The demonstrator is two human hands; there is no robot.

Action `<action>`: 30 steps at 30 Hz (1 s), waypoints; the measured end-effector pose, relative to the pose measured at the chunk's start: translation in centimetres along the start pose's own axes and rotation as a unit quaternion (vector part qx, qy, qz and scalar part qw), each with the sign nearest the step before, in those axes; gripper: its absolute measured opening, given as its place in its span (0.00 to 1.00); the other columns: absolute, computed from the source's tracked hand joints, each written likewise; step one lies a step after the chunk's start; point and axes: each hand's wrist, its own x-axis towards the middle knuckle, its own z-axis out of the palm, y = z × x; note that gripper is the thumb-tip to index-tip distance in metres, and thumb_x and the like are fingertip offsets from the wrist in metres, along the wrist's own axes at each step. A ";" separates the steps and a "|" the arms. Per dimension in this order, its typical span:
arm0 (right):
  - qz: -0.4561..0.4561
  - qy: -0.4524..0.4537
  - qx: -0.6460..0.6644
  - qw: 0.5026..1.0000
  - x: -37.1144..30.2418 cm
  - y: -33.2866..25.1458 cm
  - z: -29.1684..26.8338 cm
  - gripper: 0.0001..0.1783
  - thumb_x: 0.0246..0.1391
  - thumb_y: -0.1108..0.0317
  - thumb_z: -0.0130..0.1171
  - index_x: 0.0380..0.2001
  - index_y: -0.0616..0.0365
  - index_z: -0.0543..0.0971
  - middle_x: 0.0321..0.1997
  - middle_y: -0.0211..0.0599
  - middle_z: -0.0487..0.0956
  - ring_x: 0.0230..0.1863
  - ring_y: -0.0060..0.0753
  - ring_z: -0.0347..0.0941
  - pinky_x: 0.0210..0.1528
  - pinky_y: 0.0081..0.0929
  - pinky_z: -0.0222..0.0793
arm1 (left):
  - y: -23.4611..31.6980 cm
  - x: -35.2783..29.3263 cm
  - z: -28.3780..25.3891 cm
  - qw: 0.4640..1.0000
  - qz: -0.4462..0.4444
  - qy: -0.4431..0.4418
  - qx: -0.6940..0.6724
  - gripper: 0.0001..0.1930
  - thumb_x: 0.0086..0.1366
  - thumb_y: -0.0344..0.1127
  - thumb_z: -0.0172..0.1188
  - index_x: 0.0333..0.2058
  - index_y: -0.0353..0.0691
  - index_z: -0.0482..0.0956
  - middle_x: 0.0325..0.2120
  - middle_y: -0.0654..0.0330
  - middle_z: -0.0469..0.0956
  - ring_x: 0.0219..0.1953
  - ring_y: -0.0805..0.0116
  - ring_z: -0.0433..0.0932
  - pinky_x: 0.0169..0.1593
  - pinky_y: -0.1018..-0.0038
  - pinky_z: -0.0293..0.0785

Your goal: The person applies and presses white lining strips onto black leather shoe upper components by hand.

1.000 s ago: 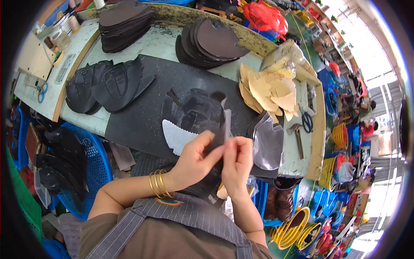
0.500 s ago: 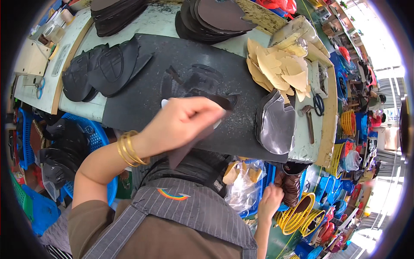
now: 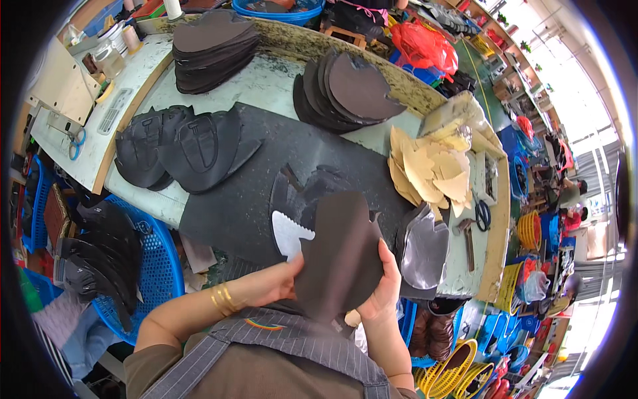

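Cluttered bench (image 3: pixel 266 80): both hands, left hand (image 3: pixel 276 282) and right hand (image 3: pixel 385 289), now gripping dark brown cut leather shoe panel (image 3: pixel 339 256), raised since earlier.

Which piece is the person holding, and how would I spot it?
Start at the big black mat covering the worktable. At its near edge, the left hand and right hand hold up a dark brown cut-out piece between them. Unlike the stacked pieces around it, it is off the table and notched along its edges.

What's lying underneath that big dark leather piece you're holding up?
Under the dark cut piece, a white zigzag-edged piece and more dark pieces peek out on the black mat. The rest beneath is covered.
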 end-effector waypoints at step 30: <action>-0.260 0.188 -0.611 0.724 6.3 1.4 -5.9 0.11 0.52 0.73 0.60 0.39 0.64 0.76 0.31 0.34 0.82 0.32 0.18 0.76 0.36 0.20 0.71 | 8.6 4.6 -1.9 0.412 0.458 0.392 0.683 0.21 0.48 0.31 0.69 0.44 0.42 0.77 0.41 0.58 0.76 0.41 0.57 0.73 0.43 0.66 0.72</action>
